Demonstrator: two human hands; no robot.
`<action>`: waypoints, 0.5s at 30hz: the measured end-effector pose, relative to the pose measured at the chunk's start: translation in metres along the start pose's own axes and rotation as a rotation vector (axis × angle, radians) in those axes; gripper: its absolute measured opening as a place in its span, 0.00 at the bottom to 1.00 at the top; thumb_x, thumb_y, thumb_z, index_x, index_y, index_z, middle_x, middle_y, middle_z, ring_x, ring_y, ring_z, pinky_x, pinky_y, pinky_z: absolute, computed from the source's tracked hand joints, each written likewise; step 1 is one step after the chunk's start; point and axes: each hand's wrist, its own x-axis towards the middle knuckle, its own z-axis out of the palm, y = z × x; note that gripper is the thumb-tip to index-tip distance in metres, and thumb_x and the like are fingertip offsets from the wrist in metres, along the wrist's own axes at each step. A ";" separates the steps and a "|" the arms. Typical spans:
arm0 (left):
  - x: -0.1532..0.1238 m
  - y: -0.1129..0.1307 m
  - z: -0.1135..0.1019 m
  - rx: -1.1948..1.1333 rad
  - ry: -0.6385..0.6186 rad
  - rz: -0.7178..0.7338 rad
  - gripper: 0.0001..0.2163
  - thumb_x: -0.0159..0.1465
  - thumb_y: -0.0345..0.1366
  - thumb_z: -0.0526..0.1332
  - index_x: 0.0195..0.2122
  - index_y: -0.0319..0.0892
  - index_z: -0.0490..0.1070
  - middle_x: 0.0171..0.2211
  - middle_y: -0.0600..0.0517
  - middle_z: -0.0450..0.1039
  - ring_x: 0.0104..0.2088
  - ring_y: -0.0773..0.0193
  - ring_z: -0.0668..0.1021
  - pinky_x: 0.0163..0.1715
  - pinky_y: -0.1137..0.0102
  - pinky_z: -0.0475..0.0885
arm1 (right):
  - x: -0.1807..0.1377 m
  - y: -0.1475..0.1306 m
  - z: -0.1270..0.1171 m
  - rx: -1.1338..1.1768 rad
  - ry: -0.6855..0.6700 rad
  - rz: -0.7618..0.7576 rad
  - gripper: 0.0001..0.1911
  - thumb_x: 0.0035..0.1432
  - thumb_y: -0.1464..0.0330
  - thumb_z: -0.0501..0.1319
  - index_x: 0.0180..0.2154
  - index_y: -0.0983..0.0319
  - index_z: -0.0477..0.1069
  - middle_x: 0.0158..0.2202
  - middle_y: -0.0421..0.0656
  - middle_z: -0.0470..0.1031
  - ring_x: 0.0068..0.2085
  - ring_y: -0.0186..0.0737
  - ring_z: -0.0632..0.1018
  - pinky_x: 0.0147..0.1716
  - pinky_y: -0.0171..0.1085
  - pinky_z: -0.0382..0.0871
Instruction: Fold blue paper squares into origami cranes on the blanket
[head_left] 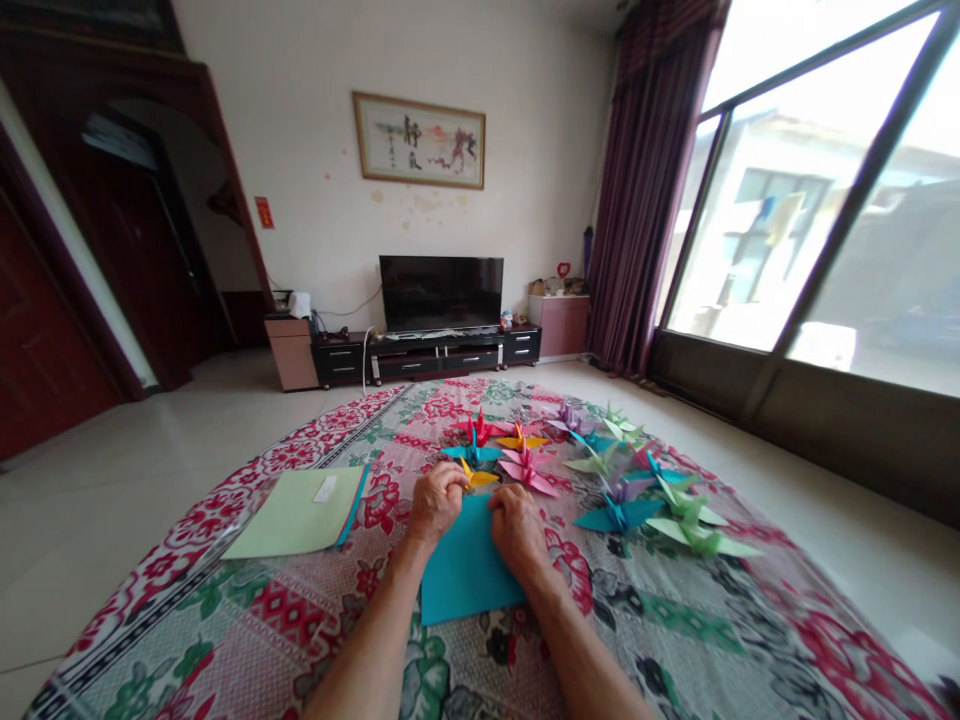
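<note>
A blue sheet of paper (466, 575) lies in front of me on the patterned tablecloth, between my forearms. My left hand (437, 503) is closed at its far left corner, fingertips pinched and partly hidden. Closed over the far right edge, my right hand (519, 530) has its fingers curled inward. Just beyond my left fingertips sits a yellow paper crane (480, 479); it appears to be behind them. A pink crane (528, 470) stands past my right hand, with a blue crane (472, 453) farther back.
On the left lies a stack of coloured paper, pale green on top (289, 515), with a small white label (325, 489). Several folded cranes, including a blue one (619, 514) and a green one (703, 540), cover the table's right side. A television (441, 293) stands beyond.
</note>
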 end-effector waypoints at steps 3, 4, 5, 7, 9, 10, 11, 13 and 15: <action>0.000 0.002 0.003 0.017 -0.035 0.029 0.14 0.50 0.22 0.50 0.23 0.42 0.74 0.31 0.51 0.76 0.34 0.67 0.76 0.37 0.74 0.71 | 0.001 -0.001 0.000 0.030 0.046 0.051 0.13 0.48 0.80 0.48 0.30 0.63 0.68 0.32 0.43 0.72 0.36 0.37 0.71 0.38 0.32 0.60; 0.000 0.002 0.004 0.032 -0.054 0.038 0.14 0.50 0.22 0.50 0.23 0.42 0.74 0.32 0.51 0.76 0.34 0.66 0.76 0.38 0.73 0.71 | 0.001 -0.002 0.000 0.031 0.055 0.068 0.14 0.48 0.80 0.47 0.32 0.63 0.68 0.33 0.43 0.72 0.37 0.37 0.72 0.38 0.32 0.60; 0.000 0.003 0.005 0.049 -0.077 0.046 0.14 0.50 0.22 0.50 0.24 0.42 0.75 0.33 0.51 0.76 0.34 0.66 0.76 0.38 0.73 0.71 | 0.002 -0.002 0.000 0.028 0.057 0.085 0.14 0.49 0.80 0.47 0.33 0.63 0.68 0.33 0.43 0.73 0.37 0.37 0.72 0.38 0.32 0.60; 0.000 0.003 0.007 0.080 -0.122 0.059 0.15 0.49 0.22 0.50 0.24 0.43 0.75 0.34 0.51 0.76 0.35 0.66 0.76 0.39 0.72 0.71 | 0.002 -0.003 0.000 0.023 0.042 0.109 0.17 0.49 0.80 0.46 0.37 0.63 0.67 0.35 0.43 0.73 0.38 0.37 0.73 0.38 0.32 0.60; -0.001 0.002 0.009 0.095 -0.147 0.065 0.15 0.50 0.22 0.50 0.25 0.43 0.75 0.35 0.51 0.76 0.36 0.66 0.76 0.41 0.72 0.71 | 0.002 -0.004 -0.001 0.027 0.016 0.104 0.21 0.48 0.81 0.46 0.42 0.63 0.65 0.38 0.43 0.73 0.40 0.36 0.73 0.39 0.32 0.60; -0.001 0.002 0.009 0.093 -0.150 0.065 0.15 0.50 0.22 0.51 0.25 0.43 0.75 0.36 0.51 0.76 0.36 0.66 0.76 0.41 0.71 0.71 | 0.002 -0.005 -0.001 0.025 0.001 0.093 0.22 0.48 0.81 0.46 0.45 0.63 0.65 0.39 0.43 0.73 0.41 0.36 0.73 0.39 0.31 0.60; -0.001 0.002 0.009 0.083 -0.147 0.063 0.14 0.50 0.22 0.51 0.24 0.43 0.75 0.36 0.51 0.75 0.36 0.66 0.76 0.41 0.71 0.71 | 0.002 -0.005 -0.001 0.015 -0.013 0.081 0.24 0.49 0.81 0.46 0.46 0.63 0.64 0.39 0.44 0.73 0.41 0.36 0.72 0.40 0.31 0.60; -0.001 0.003 0.008 0.046 -0.125 0.059 0.14 0.50 0.22 0.50 0.23 0.42 0.74 0.36 0.51 0.75 0.37 0.66 0.76 0.41 0.72 0.71 | 0.002 -0.006 -0.002 -0.024 -0.037 0.066 0.23 0.50 0.80 0.47 0.47 0.62 0.65 0.40 0.44 0.73 0.42 0.37 0.72 0.41 0.32 0.60; 0.000 0.006 0.006 0.003 -0.091 0.048 0.14 0.50 0.22 0.50 0.22 0.42 0.73 0.36 0.51 0.75 0.37 0.66 0.76 0.41 0.72 0.71 | 0.002 -0.007 -0.002 -0.062 -0.055 0.065 0.22 0.51 0.79 0.47 0.46 0.62 0.67 0.40 0.45 0.72 0.42 0.38 0.72 0.42 0.33 0.60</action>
